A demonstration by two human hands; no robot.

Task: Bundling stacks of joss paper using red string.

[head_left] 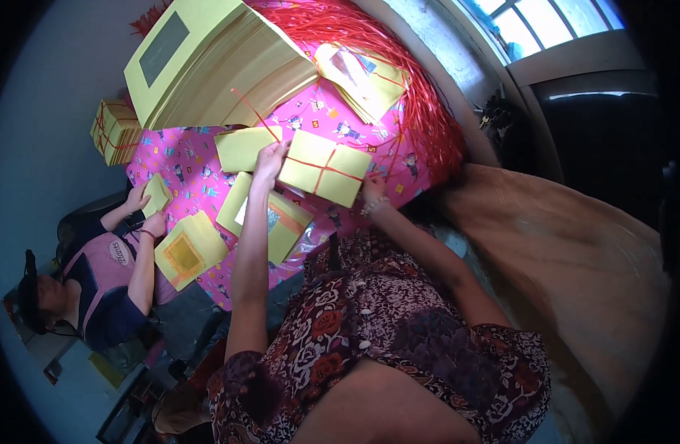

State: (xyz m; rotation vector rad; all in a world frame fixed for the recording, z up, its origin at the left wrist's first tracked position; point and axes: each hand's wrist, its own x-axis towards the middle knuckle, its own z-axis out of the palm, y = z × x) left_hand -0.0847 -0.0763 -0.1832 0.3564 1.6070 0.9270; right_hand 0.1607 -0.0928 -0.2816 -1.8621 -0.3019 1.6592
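Tension on the red string point(321, 166) looked like the thing to get right here. The bundle of yellow paper sheets point(326, 168) was lifted just above the pink patterned cloth point(199, 166), near the middle of the work area, with string already crossing its top face both ways. The left hand point(270, 160) gripped the bundle's left edge, fingers closed on the paper, and a loose length of string ran up and away from that side toward the tall stack of yellow sheets point(206, 66). The right hand point(372, 186) was closed at the bundle's lower right corner; whether it pinched the string or only the paper could not be told, since the bundle hid the fingertips.

To do the tying well, I judged that the loose end should be drawn snug while the other hand kept the sheets square (a slack cross lets the edges fan out). Keeping the crossing centred on the face would help, too.

Smaller yellow packs point(262, 214) lay on the cloth below, and a heap of red string point(384, 52) beyond. Another person's hands point(146, 211) held a small yellow pack at the left.
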